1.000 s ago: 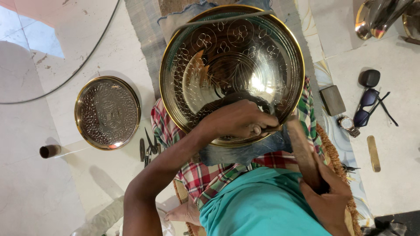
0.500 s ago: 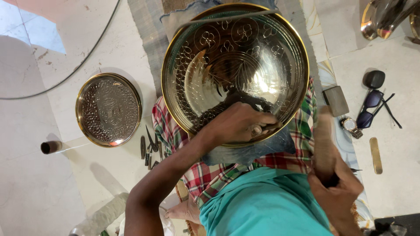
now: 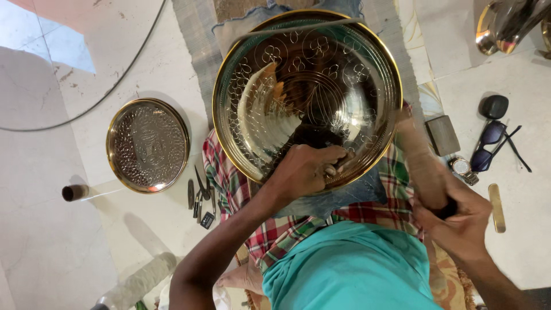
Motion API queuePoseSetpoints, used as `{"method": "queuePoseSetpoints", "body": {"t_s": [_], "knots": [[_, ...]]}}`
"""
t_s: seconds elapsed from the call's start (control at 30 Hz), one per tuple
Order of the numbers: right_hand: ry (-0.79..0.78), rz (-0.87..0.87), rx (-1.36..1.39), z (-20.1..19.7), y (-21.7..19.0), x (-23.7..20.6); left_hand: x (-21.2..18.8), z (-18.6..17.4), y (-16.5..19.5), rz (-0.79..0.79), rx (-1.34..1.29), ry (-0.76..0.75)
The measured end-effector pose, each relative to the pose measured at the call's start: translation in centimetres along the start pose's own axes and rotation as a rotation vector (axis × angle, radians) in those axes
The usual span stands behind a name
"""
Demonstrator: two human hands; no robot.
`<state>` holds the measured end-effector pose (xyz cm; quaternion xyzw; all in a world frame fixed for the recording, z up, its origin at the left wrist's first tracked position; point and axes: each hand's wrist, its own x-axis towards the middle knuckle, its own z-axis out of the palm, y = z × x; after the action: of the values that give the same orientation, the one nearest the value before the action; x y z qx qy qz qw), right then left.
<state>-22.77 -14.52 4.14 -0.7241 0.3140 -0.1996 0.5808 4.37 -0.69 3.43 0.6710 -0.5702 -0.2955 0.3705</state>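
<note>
A large engraved brass bowl (image 3: 304,74) rests on my lap over a checked cloth (image 3: 229,183). My left hand (image 3: 307,169) sits on the bowl's near rim, its fingers closed on a small metal punch pressed against the inner wall. My right hand (image 3: 456,215) is to the right of the bowl, gripping the dark handle of a wooden mallet (image 3: 422,161). The mallet's head is blurred and points up toward the bowl's right rim.
A smaller embossed round tray (image 3: 147,144) lies on the floor at left, with several small chisels (image 3: 200,198) beside it and a dark cylinder (image 3: 74,192) further left. At right lie sunglasses (image 3: 491,146), a wristwatch (image 3: 461,167), a grey block (image 3: 442,135) and a flat brass strip (image 3: 497,206).
The mallet in my right hand has swung up and forward toward the bowl's right side. My left hand stays on the near rim.
</note>
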Motion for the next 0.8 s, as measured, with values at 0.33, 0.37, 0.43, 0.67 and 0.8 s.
{"method": "queuePoseSetpoints", "body": {"t_s": [0.33, 0.37, 0.43, 0.67, 0.8], "knots": [[-0.172, 0.213, -0.673, -1.8, 0.7, 0.6, -1.8, 1.4, 0.4, -0.151, -0.170, 0.296], [-0.141, 0.197, -0.387, -1.2, 0.6, 0.7, -1.7, 1.8, 0.6, -0.148, -0.210, 0.402], [-0.099, 0.170, 0.181, 0.1, 0.3, 0.7, -2.0, 2.7, 1.2, -0.210, -0.352, 0.469], [-0.149, 0.142, -0.001, 1.3, -1.5, 3.1, -2.1, 3.0, 2.0, -0.296, -0.334, 0.521], [-0.208, -0.010, 0.087, 1.1, -3.5, 6.4, -2.0, 3.1, 1.9, -0.251, -0.311, 0.522]]}}
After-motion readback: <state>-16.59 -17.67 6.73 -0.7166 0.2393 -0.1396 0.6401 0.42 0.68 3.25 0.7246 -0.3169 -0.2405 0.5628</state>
